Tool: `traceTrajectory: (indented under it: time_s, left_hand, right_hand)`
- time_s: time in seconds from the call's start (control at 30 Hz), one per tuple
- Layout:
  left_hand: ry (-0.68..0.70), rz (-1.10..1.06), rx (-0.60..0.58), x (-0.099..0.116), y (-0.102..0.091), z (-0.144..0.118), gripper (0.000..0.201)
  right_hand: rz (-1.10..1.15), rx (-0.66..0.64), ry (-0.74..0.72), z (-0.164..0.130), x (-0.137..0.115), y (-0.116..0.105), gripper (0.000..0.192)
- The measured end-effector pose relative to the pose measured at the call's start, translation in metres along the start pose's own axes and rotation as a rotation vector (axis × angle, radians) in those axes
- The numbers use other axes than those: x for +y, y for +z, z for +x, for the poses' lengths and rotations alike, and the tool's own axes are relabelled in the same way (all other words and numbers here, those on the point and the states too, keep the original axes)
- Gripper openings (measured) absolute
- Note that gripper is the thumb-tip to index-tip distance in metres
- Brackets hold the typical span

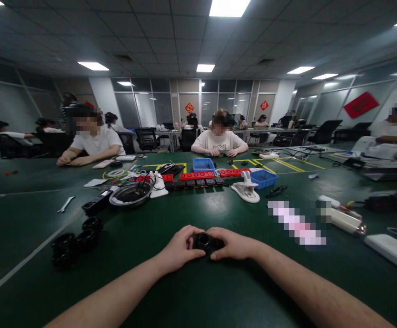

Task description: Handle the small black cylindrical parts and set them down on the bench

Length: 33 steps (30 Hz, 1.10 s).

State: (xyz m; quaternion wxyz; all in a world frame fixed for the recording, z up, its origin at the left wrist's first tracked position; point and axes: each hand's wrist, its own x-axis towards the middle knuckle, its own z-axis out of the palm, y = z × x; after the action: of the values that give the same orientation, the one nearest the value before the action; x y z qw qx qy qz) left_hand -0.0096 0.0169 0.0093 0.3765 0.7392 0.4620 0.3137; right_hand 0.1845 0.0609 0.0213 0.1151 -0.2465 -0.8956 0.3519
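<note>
Both hands meet over the green table, around a small black part with a round hollow opening (204, 239) that faces up toward me. My left hand (184, 245) has its fingers and thumb closed on the part's left side. From the right, my right hand (226, 243) grips the same part, its thumb near the lower edge. Much of the part is covered by the fingers, so its full shape cannot be made out. Several black round hollow parts (86, 240) stand in a cluster to the left, apart from my hands.
On the green table (144, 287), a wrench (66, 204), a metal bowl (130, 195) and a white clip base (245, 189) lie ahead. Red power sockets (196, 176) and blue trays (264, 179) (203, 165) stand farther back. A white bar (391, 253) lies right. Co-workers sit across.
</note>
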Motion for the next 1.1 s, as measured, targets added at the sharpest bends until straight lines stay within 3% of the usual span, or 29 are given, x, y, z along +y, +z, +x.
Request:
traceTrajectory:
  time_s: [0.1, 0.2, 0.4, 0.53, 0.7, 0.8, 0.9, 1.0, 1.1]
  left_hand:
    - [0.007, -0.005, -0.010, -0.001, -0.002, 0.000, 0.039]
    - [0.015, -0.024, -0.020, -0.001, -0.003, -0.001, 0.039]
    - [0.000, -0.014, 0.007, 0.001, 0.002, -0.004, 0.035]
    - [-0.058, 0.037, 0.119, -0.002, 0.012, -0.005, 0.034]
    - [-0.058, 0.115, 0.196, -0.003, 0.014, -0.004, 0.032]
    - [-0.027, 0.074, 0.117, -0.003, 0.008, -0.002, 0.033]
    - [-0.002, -0.002, 0.023, -0.002, 0.002, 0.000, 0.035]
    - [-0.015, -0.043, -0.007, -0.003, -0.001, 0.001, 0.036]
    - [-0.014, -0.048, -0.007, -0.005, 0.000, 0.001, 0.037]
  right_hand:
    - [-0.004, 0.003, -0.002, 0.002, 0.002, -0.001, 0.028]
    - [0.001, 0.022, -0.005, 0.003, 0.003, 0.003, 0.025]
    - [-0.064, 0.141, 0.167, 0.004, -0.001, 0.012, 0.034]
    - [-0.240, 0.233, 0.280, 0.006, -0.007, 0.024, 0.040]
    - [-0.386, 0.333, 0.292, 0.008, -0.013, 0.035, 0.047]
    - [-0.273, 0.299, 0.204, 0.004, -0.014, 0.030, 0.065]
    - [-0.089, 0.186, 0.047, 0.000, -0.012, 0.018, 0.075]
    - [0.102, 0.035, 0.004, -0.001, -0.008, 0.006, 0.061]
    - [0.183, -0.033, 0.059, 0.001, -0.005, 0.002, 0.039]
